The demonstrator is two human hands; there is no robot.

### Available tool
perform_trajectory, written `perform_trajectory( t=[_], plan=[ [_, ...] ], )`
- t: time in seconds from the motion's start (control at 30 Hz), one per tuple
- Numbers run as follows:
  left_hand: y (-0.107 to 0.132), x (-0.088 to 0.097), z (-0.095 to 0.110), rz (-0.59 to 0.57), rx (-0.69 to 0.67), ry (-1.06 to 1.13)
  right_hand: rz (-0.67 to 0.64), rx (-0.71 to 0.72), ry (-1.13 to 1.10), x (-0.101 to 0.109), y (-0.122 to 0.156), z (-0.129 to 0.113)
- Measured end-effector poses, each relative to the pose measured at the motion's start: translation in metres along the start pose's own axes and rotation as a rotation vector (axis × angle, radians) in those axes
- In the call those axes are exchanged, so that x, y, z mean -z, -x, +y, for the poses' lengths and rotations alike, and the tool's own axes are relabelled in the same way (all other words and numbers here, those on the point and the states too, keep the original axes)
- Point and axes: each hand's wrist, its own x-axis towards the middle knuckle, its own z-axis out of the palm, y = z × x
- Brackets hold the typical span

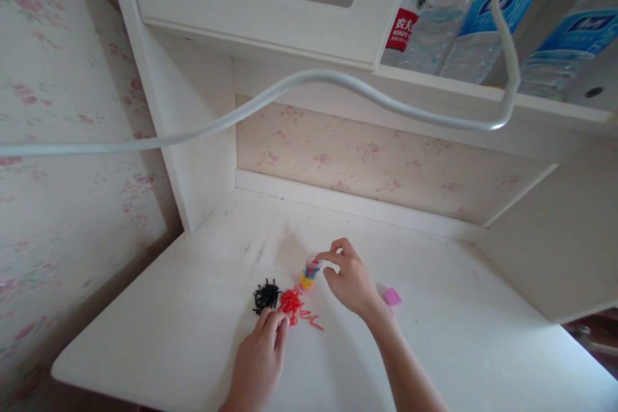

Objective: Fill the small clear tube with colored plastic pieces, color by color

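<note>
A small clear jar [309, 271] stands on the white desk, with yellow, blue and red contents showing through its wall. My right hand [350, 277] is beside it, index finger reaching to the jar's mouth, thumb held apart and the other fingers bent. Just left of the jar lies a pile of small red rubber bands [290, 300], a few strays trailing rightward. A pile of black rubber bands [266, 296] sits beside it. My left hand [261, 351] rests at the near edge of the red pile, fingers curled together; whatever is between the fingertips is hidden.
A pink cap [392, 297] lies right of my right forearm. A pale cable [333, 77] crosses the view above the desk [434, 347]. Overhead is a white cabinet [270, 9], with several plastic bottles [502, 13] on its open shelf. Side panels bound the desk left and right.
</note>
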Motion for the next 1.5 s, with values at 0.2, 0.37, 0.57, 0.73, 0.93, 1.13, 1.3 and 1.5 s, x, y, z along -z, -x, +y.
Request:
perform_trajectory(
  t=[0.2, 0.37, 0.57, 0.73, 0.93, 1.13, 1.3, 1.5],
  plan=[
    [0.0, 0.005, 0.003, -0.038, 0.065, 0.148, 0.109, -0.134, -0.211, -0.024, 0.052, 0.027],
    [-0.005, 0.013, 0.01, -0.015, 0.077, 0.266, 0.023, -0.125, -0.078, -0.063, 0.108, 0.049],
    [-0.055, 0.035, 0.047, 0.048, 0.039, 0.312, 0.045, -0.057, 0.093, -0.072, 0.124, 0.048],
    [-0.1, 0.035, 0.065, 0.116, -0.051, 0.223, 0.052, -0.046, 0.074, -0.072, 0.122, 0.053],
    [-0.113, 0.022, 0.062, 0.137, -0.097, 0.08, 0.129, -0.105, -0.084, -0.074, 0.123, 0.059],
    [-0.117, 0.02, 0.062, 0.084, -0.134, 0.075, 0.166, -0.159, -0.193, -0.071, 0.122, 0.061],
    [-0.107, 0.024, 0.057, 0.104, -0.095, 0.116, 0.174, -0.17, -0.228, -0.074, 0.122, 0.064],
    [-0.04, 0.018, 0.037, -0.061, -0.07, 0.003, 0.156, -0.197, -0.248, -0.073, 0.123, 0.065]
  ],
)
